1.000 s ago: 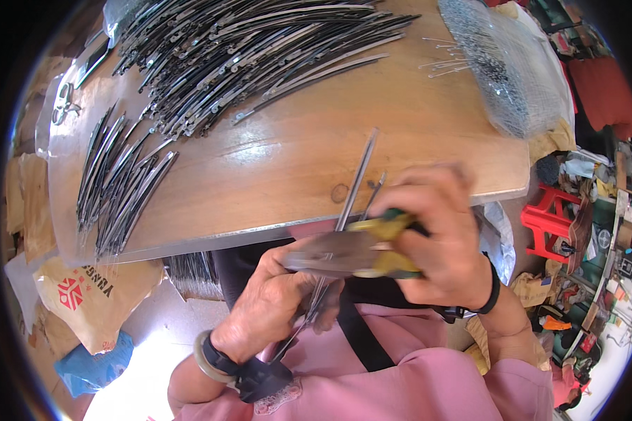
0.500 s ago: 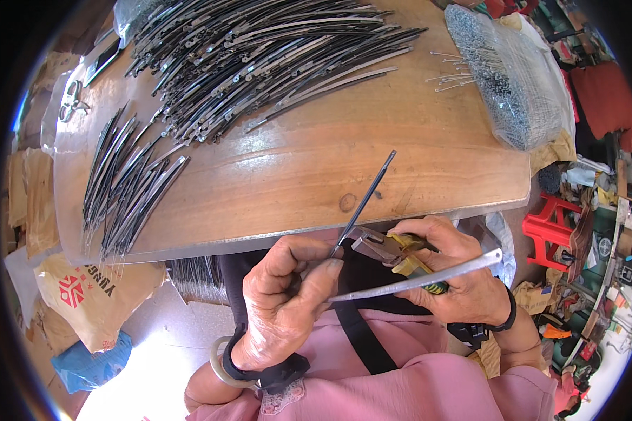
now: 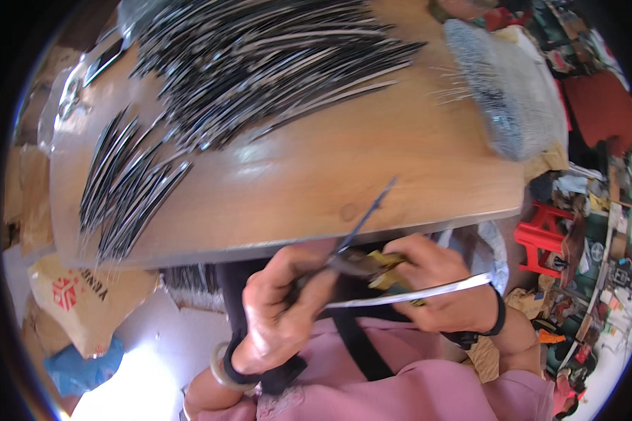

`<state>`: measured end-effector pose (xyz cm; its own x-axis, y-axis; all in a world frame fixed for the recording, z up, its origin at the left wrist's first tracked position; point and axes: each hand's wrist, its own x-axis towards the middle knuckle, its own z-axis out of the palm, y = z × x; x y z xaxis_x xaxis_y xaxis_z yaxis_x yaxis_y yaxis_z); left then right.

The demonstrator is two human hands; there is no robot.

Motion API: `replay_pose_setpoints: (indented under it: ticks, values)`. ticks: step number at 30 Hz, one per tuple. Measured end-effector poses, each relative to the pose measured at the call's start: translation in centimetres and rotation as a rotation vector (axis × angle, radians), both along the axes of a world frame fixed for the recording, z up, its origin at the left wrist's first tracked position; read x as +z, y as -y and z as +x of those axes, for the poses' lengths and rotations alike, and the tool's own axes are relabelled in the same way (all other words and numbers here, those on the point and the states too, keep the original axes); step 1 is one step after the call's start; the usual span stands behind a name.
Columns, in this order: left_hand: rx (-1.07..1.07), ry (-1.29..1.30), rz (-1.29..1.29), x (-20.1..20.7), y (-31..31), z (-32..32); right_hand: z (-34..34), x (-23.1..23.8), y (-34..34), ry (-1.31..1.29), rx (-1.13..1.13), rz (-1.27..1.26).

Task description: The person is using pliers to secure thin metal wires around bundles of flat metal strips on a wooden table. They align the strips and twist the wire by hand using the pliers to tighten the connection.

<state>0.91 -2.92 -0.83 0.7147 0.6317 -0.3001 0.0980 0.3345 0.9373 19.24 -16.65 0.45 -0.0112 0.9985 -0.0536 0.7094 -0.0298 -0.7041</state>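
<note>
My left hand (image 3: 277, 305) is closed, thumb against the bent index finger, on a narrow dark metal strip (image 3: 369, 219) that slants up and away toward the table edge. From the same hand a silver, slightly curved metal strip (image 3: 428, 288) runs out to the right, passing in front of the right hand. My right hand (image 3: 442, 281) grips a pair of pliers (image 3: 358, 266) with yellow and dark handles. Their jaws are at the dark strip, right beside my left fingertips; blur hides whether they bite on it.
Beyond my hands the wooden table (image 3: 281, 189) carries a large pile of dark and silver strips (image 3: 260, 70). A smaller bunch of strips (image 3: 130, 186) lies left, a plastic bag of thin metal pins (image 3: 502, 91) right. A red stool (image 3: 541, 238) stands at the right.
The pliers have moved left, bringing their jaws against the dark strip at my left fingertips. The strip's far end has dropped a little, and the view has shifted slightly.
</note>
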Motion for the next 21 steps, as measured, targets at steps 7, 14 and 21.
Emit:
replay_pose_setpoints:
  ticks: [7, 14, 21]
  values:
    - [0.231, -0.012, -0.019, 0.5, -2.0, -1.7, -0.2, 0.3, -4.3, 0.141, 0.152, 0.145]
    - [0.499, -0.235, 0.500, -1.1, -7.4, -8.6, 6.8, 1.5, -3.7, 0.359, -0.133, 0.289]
    - [0.128, -0.566, 1.377, 1.5, -11.4, -4.1, 12.8, 0.0, -5.9, 0.770, -0.079, 0.426]
